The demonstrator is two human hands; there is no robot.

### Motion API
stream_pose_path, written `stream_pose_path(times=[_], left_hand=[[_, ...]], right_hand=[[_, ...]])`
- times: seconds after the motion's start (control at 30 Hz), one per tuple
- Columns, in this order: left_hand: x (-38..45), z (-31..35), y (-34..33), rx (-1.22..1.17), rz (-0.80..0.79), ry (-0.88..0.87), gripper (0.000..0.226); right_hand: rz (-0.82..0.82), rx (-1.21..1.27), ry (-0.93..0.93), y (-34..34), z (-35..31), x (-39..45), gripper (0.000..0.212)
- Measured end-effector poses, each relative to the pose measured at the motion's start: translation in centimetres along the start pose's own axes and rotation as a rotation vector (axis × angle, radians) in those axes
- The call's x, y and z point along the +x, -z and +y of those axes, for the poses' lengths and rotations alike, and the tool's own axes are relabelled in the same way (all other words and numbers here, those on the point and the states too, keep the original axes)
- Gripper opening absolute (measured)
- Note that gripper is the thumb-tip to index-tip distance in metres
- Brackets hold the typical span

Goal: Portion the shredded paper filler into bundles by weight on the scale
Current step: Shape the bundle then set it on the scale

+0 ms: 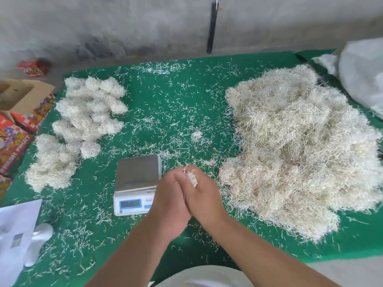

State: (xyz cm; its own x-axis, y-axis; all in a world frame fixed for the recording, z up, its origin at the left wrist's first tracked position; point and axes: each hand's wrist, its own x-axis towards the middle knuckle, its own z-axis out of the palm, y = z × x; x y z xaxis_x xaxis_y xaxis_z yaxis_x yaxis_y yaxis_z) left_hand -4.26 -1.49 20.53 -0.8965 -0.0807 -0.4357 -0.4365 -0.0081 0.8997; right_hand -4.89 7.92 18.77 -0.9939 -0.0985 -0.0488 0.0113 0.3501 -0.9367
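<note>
A small digital scale (136,183) with a bare steel pan stands on the green cloth (165,104) near the front centre. My left hand (170,201) and my right hand (202,197) are pressed palm to palm just right of the scale, with a small tuft of shredded paper (191,178) squeezed between them and poking out at the fingertips. A large loose heap of shredded paper filler (300,150) lies to the right. Several rolled bundles (83,117) lie in a cluster at the left.
Loose shreds litter the green cloth. Colourful cartons (12,141) and an open cardboard box (18,94) stand off the left edge. White paper and a white object (18,235) lie at the front left. A pale plastic bag (362,75) sits at the back right.
</note>
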Motion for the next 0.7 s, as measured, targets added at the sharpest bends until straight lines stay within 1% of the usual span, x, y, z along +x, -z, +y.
stream_pose_path(times=[0.03, 0.07, 0.1, 0.13, 0.17, 0.2, 0.23, 0.27, 0.3, 0.33, 0.37, 0.4, 0.43, 0.47, 0.5, 0.53, 0.57, 0.6, 0.67, 0.7], left_hand=[[0.1, -0.1, 0.3, -0.070, -0.003, 0.012, 0.019], [0.1, 0.0, 0.4, -0.189, -0.077, 0.096, 0.026], [-0.2, 0.1, 0.7, -0.346, -0.173, 0.231, 0.045], [-0.1, -0.7, 1.5, -0.488, -0.221, 0.359, 0.058], [-0.2, -1.5, 2.1, -0.560, -0.229, 0.414, 0.063], [-0.5, -2.0, 2.9, -0.540, -0.198, 0.404, 0.062], [-0.8, -2.6, 3.6, -0.481, -0.128, 0.373, 0.062], [-0.8, -3.3, 4.4, -0.435, -0.053, 0.348, 0.063], [-0.8, -4.1, 5.0, -0.434, -0.013, 0.359, 0.066], [-0.5, -5.0, 5.7, -0.466, -0.008, 0.401, 0.068], [-0.4, -5.7, 6.2, -0.522, -0.045, 0.484, 0.071], [-0.1, -6.2, 6.6, -0.603, -0.123, 0.566, 0.074], [0.2, -6.9, 6.9, -0.712, -0.216, 0.637, 0.079], [0.4, -7.4, 7.3, -0.827, -0.291, 0.672, 0.083], [0.5, -7.7, 7.9, -0.934, -0.365, 0.676, 0.084], [0.7, -7.8, 8.6, -0.994, -0.419, 0.652, 0.081], [0.9, -7.8, 9.4, -0.999, -0.451, 0.606, 0.074], [1.1, -7.7, 10.2, -0.945, -0.455, 0.553, 0.063], [2.0, -7.8, 11.6, -0.754, -0.420, 0.474, 0.039], [2.4, -7.9, 12.3, -0.668, -0.385, 0.468, 0.034]], right_hand=[[0.043, 0.004, -0.033, -0.1, 0.5, 0.2, 0.028], [0.085, 0.036, -0.072, 0.0, 0.9, 0.5, 0.031], [0.139, 0.114, -0.134, 0.0, 1.3, 0.9, 0.037], [0.207, 0.209, -0.236, 0.3, 1.4, 1.4, 0.041], [0.285, 0.305, -0.377, 0.5, 1.3, 2.0, 0.046], [0.347, 0.389, -0.509, 0.7, 1.1, 2.5, 0.052], [0.372, 0.449, -0.594, 0.7, 1.0, 2.9, 0.054], [0.349, 0.488, -0.650, 0.5, 0.9, 3.1, 0.053], [0.291, 0.539, -0.700, 0.2, 0.6, 3.0, 0.053], [0.199, 0.622, -0.729, -0.2, 0.3, 2.7, 0.056], [0.085, 0.713, -0.738, -0.9, -0.1, 2.4, 0.058], [-0.004, 0.754, -0.736, -1.8, -0.4, 2.0, 0.061], [-0.035, 0.713, -0.714, -2.9, -0.8, 1.7, 0.065], [-0.029, 0.570, -0.643, -4.0, -0.7, 1.5, 0.071], [-0.035, 0.338, -0.548, -5.1, -0.8, 1.3, 0.076], [-0.078, 0.087, -0.451, -6.0, -0.6, 1.1, 0.076], [-0.132, -0.109, -0.380, -6.6, -0.3, 0.9, 0.073], [-0.203, -0.194, -0.328, -7.1, -0.3, 0.5, 0.069], [-0.317, -0.274, -0.279, -7.9, 0.0, -0.3, 0.067], [-0.350, -0.297, -0.275, -8.3, 0.3, -0.5, 0.066]])
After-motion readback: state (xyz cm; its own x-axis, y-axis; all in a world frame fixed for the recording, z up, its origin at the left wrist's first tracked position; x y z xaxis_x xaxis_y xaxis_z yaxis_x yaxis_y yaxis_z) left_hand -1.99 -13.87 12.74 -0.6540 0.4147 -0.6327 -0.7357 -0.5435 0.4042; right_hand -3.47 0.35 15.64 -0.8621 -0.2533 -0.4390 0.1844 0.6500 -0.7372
